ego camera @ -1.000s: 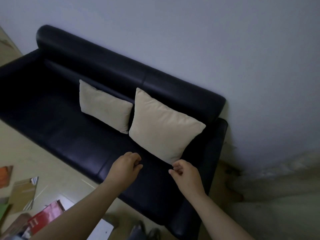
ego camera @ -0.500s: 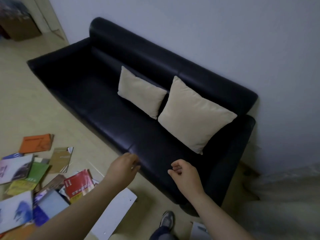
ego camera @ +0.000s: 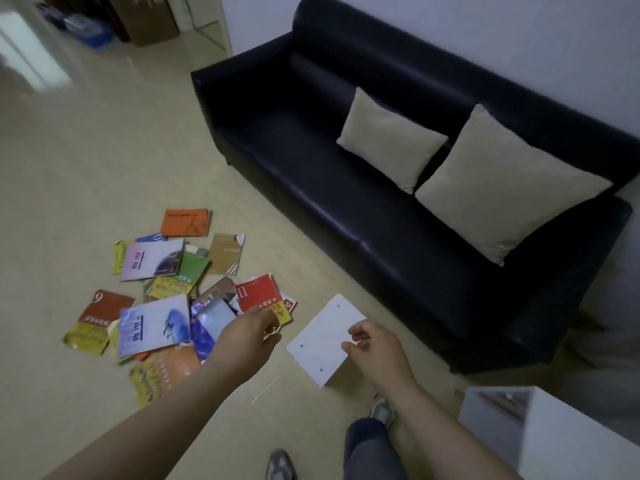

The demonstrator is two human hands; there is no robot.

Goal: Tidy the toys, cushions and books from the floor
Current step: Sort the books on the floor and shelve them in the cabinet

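Black sofa (ego camera: 311,161) against wall, ahead to your right. Two beige cushions (ego camera: 509,188) side by side on its seat, leaning on backrest. Books (ego camera: 152,323) in overlapping heap on floor (ego camera: 86,150), left of sofa. White panel (ego camera: 322,344) flat on floor between heap and sofa. Your left hand (ego camera: 247,336) over heap's near edge, fingers loosely curled, empty. Your right hand (ego camera: 375,346) over panel, fingers loosely curled, gripping nothing.

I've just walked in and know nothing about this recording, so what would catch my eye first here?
A scatter of colourful books covers the floor at the left of the view. Against the wall stands a black sofa, where the nearer cushion and the farther cushion, both beige, lean on its backrest. In front, the left hand and right hand reach out, empty.
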